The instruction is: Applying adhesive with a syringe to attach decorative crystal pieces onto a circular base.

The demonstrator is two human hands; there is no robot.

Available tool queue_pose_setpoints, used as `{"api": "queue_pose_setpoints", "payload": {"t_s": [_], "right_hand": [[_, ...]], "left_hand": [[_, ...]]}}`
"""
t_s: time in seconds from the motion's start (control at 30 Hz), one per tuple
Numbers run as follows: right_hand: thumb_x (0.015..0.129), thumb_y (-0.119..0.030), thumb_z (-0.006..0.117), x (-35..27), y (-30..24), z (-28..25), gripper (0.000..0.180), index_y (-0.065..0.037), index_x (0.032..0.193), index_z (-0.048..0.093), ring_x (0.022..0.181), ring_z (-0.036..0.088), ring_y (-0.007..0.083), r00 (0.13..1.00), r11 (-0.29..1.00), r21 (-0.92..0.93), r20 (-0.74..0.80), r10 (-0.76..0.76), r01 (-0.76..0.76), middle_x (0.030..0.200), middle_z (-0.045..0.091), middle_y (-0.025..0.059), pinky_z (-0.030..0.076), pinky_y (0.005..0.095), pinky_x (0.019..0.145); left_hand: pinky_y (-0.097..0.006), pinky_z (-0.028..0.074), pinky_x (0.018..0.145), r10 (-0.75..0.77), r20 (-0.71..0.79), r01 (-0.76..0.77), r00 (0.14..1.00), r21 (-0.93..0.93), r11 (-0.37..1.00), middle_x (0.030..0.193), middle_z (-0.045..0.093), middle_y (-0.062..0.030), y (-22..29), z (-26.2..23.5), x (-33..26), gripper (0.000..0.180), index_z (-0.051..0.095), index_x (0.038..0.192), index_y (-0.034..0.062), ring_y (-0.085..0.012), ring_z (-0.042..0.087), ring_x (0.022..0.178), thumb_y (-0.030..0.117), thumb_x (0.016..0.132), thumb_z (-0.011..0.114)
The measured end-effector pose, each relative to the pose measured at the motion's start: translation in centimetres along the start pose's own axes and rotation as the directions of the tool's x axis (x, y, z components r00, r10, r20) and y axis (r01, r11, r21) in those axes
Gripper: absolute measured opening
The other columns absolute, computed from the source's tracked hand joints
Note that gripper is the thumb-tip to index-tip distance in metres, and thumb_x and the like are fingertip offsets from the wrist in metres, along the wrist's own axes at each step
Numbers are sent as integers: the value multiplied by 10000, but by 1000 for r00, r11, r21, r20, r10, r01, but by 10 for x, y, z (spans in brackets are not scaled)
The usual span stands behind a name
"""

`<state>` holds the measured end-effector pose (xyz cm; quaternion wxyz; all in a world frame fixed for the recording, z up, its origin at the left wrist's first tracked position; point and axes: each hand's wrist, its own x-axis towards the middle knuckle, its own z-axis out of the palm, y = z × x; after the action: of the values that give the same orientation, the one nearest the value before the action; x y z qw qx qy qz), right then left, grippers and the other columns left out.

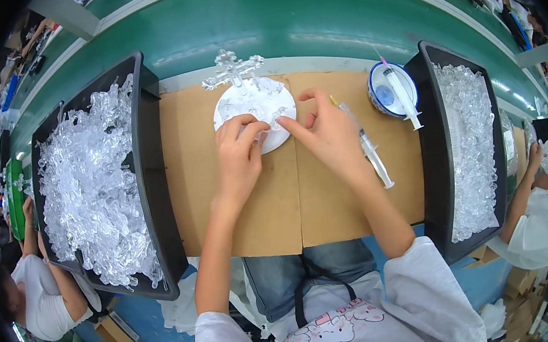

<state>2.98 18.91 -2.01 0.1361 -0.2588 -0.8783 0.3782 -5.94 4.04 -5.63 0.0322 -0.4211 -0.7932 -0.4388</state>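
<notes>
A round white plate point(274, 143) lies on brown cardboard before me, with several small clear plastic pieces point(272, 87) on it. From its far left edge rises a clear, branched, snowflake-like plastic piece point(232, 68). My left hand point(237, 149) is over the plate's near left part, thumb and fingertips pinched together; what lies between them is hidden. At the plate's right side is my right hand point(329, 136). Its thumb reaches over the plate by a small clear piece, and the forefinger stands apart from the thumb. Right beside this hand lies a syringe point(373, 155), partly covered by it.
Black bins of clear plastic pieces stand left point(145, 163) and right point(440, 148) of the cardboard point(265, 218). At the far right, a second syringe point(401, 93) rests in a blue-rimmed bowl point(379, 103), its needle pointing up and away. Other people work on both sides.
</notes>
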Motion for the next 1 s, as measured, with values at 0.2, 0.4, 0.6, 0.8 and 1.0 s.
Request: {"api": "queue_pose_setpoints", "payload": {"t_s": [0.2,0.4,0.6,0.8,1.0], "right_hand": [[755,-133,746,-62,1,-56,357,-86,1078,603,688,585,200,991,993,120,-130,38,-23,789,607,58,438,324,615],[724,-67,727,-94,50,-70,442,-97,1149,610,1054,546,272,988,985,-142,-106,-109,94,1172,557,114,441,356,883],[755,39,640,-99,71,-71,421,-86,1155,617,1101,539,288,996,993,-77,-26,-91,88,1245,542,135,431,361,933],[753,108,542,-99,86,-67,354,-31,1063,641,931,614,226,979,977,134,-143,-148,167,1122,578,152,487,277,758],[755,69,550,-124,60,-59,271,19,1000,653,861,606,179,986,810,583,160,-46,-57,1113,550,165,489,273,727]], "left_hand": [[-304,464,632,-85,-70,80,994,-77,994,914,622,-65,18,-27,-4,159,650,876,48,-214,591,818,-38,746,682],[-327,488,643,-91,-42,95,995,103,990,930,618,-85,21,-48,-46,156,658,873,21,-229,595,847,-58,741,678],[-391,423,851,-50,-1,48,999,302,952,989,612,-57,21,-53,-72,258,682,963,71,-274,553,982,-21,723,690],[-361,318,902,-36,-45,53,998,513,857,987,618,-19,39,-50,-62,310,695,1030,131,-224,533,962,103,726,747],[-355,319,855,-39,30,12,999,627,779,896,637,21,41,-36,-52,320,699,1035,142,-204,537,930,122,721,759]]}}
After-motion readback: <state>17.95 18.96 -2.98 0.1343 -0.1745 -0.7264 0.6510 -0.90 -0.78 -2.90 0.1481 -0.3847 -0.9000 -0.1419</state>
